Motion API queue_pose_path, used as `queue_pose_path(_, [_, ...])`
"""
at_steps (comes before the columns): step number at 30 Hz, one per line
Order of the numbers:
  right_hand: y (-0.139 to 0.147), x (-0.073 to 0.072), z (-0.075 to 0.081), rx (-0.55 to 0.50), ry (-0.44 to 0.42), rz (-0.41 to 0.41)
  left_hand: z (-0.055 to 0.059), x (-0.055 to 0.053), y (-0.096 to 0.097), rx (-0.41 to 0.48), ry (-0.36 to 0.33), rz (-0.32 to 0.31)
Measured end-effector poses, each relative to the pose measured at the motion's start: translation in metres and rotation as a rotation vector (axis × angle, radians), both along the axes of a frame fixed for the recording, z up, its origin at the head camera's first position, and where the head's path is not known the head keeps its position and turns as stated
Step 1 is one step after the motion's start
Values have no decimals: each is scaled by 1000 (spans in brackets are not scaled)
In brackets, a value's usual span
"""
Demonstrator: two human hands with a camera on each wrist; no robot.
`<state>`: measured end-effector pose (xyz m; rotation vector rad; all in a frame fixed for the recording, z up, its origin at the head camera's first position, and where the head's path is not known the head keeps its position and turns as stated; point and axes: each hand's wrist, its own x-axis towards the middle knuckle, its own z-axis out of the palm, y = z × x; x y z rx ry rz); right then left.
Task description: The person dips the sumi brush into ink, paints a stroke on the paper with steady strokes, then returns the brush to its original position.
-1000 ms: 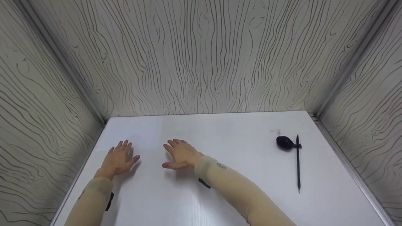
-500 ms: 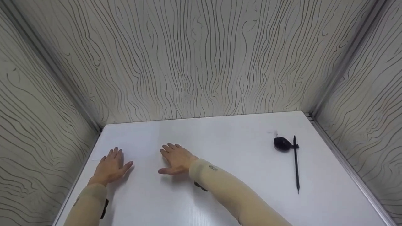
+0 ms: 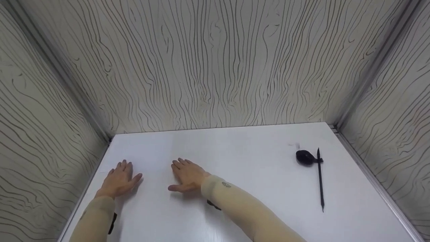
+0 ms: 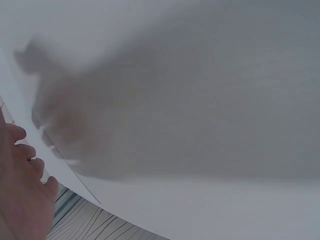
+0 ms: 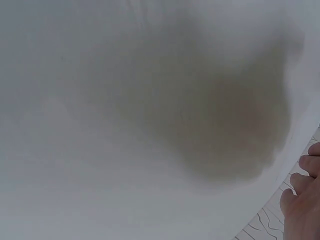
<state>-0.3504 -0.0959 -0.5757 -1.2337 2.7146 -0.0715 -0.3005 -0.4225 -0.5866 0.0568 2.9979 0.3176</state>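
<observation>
A thin white sheet (image 3: 144,148), barely distinct from the white table, lies at the table's back left. My left hand (image 3: 116,181) is palm down at the sheet's front left, fingers straight and thumb spread. In the left wrist view, the fingers of that hand (image 4: 25,185) show at the lower left, beside a thin straight edge line. My right hand (image 3: 188,176) is palm down by the sheet's right side, fingers extended close together and thumb out to the left. Its fingers (image 5: 302,195) appear at the right wrist view's lower right. Both hands hold nothing.
On the table's right side lie a round black spoon-like object (image 3: 305,158) and a thin black stick with pointed ends (image 3: 320,181) crossing its short handle. Faint grey smudges (image 3: 295,145) mark the tabletop behind them. Wood-patterned walls (image 3: 215,67) enclose the white table (image 3: 252,161).
Both hands have shifted slightly left over the table, and their fingers have drawn closer together. The head view has tilted a little. The black objects stay in place.
</observation>
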Motion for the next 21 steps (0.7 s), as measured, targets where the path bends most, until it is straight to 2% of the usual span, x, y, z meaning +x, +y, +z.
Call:
queue_pose_path(5, [-3, -2, -4, 11, -2, 21, -3, 1, -2, -4, -40, 6])
queue_pose_path(14, [-8, -1, -4, 6, -26, 25, -5, 5, -1, 3, -51, 0])
queue_pose_path(21, [-10, -3, -4, 2, -45, 9, -8, 2, 5, 13, -52, -2])
